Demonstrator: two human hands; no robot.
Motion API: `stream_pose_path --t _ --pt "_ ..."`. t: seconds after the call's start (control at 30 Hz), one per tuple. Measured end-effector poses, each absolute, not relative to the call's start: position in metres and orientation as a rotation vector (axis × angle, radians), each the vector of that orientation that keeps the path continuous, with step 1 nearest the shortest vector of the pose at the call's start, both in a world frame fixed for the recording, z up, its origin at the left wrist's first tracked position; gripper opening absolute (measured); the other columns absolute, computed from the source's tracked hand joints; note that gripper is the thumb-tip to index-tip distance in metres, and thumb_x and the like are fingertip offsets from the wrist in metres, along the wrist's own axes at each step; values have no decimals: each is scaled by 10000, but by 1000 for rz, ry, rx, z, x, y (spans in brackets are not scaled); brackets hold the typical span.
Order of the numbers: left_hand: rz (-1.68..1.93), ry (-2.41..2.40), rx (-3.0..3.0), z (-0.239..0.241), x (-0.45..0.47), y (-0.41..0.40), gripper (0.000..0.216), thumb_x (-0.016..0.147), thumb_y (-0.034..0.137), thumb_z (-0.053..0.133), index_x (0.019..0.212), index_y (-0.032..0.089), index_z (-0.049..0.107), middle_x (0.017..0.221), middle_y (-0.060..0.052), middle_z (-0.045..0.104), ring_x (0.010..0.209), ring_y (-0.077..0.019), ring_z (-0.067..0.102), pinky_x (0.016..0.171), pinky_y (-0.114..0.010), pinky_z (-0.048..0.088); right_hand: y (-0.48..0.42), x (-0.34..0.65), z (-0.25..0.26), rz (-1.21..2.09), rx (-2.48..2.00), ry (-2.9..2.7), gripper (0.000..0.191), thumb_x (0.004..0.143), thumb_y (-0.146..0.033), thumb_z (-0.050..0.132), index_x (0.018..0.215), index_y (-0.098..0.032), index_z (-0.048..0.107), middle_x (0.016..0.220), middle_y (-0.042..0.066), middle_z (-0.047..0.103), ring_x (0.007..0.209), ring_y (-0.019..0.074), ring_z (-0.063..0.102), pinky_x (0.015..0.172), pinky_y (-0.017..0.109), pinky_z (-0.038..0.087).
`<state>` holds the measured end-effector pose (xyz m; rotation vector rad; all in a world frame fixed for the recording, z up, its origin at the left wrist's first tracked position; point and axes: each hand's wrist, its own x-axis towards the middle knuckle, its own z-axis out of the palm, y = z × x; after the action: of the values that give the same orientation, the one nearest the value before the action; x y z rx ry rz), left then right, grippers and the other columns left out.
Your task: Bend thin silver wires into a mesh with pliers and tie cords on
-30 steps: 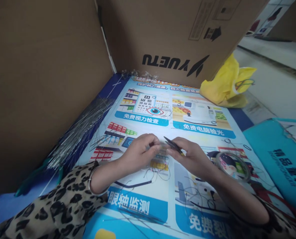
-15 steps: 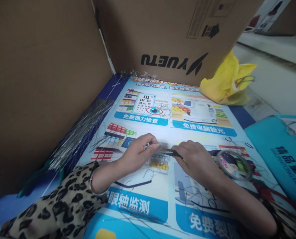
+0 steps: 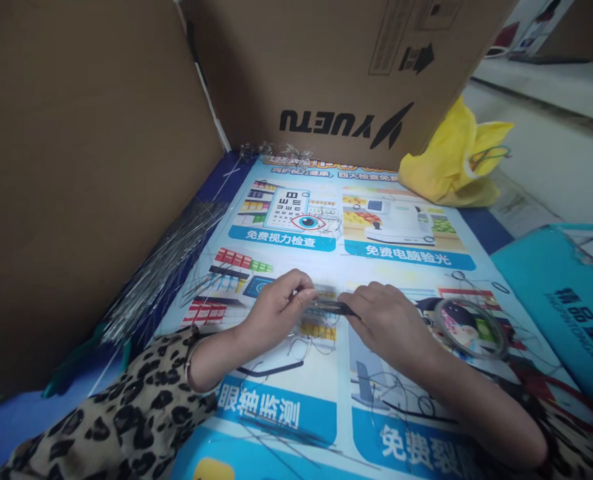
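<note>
My left hand [image 3: 276, 310] and my right hand [image 3: 384, 320] meet over a printed poster [image 3: 406, 253] spread on the floor. The left fingers pinch a small clear piece [image 3: 310, 300] with thin wire on it. A slim dark tool [image 3: 339, 308], like tweezers, is gripped in my right hand, its tip pointing left at that piece. Loose bent wires [image 3: 301, 347] lie just below both hands. A leopard-print sleeve [image 3: 126, 413] covers my left arm.
A bundle of straight silver wires [image 3: 161, 267] lies at the left against a cardboard wall [image 3: 76, 167]. A cardboard box [image 3: 336, 73] stands behind. A yellow plastic bag [image 3: 451, 167], a tape roll [image 3: 471, 330] and a teal bag [image 3: 566, 313] are at the right.
The dark tool in my right hand has tipped down from pointing up-left to lying nearly flat toward the left fingers. Both hands stayed in place.
</note>
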<state>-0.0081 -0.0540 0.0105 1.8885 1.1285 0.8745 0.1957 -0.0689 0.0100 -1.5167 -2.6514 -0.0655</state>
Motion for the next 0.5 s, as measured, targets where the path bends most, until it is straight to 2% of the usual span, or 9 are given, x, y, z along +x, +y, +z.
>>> stream_pose_path --t 0.3,0.5 --pt "917 1075 1957 9 -8 -53 152 877 245 437 835 160 555 796 -14 574 752 -116 521 702 -234 399 -67 199 5 89 -1525 -2638 201 831 -237 487 983 -222 617 780 31 621 774 188 533 684 292 344" --pt "913 1052 1961 10 -8 -53 155 877 234 430 835 160 560 801 -23 580 758 -124 527 706 -244 403 -66 198 5 197 -1509 -2611 295 811 -180 488 1073 -256 599 893 22 666 823 182 570 714 283 398"
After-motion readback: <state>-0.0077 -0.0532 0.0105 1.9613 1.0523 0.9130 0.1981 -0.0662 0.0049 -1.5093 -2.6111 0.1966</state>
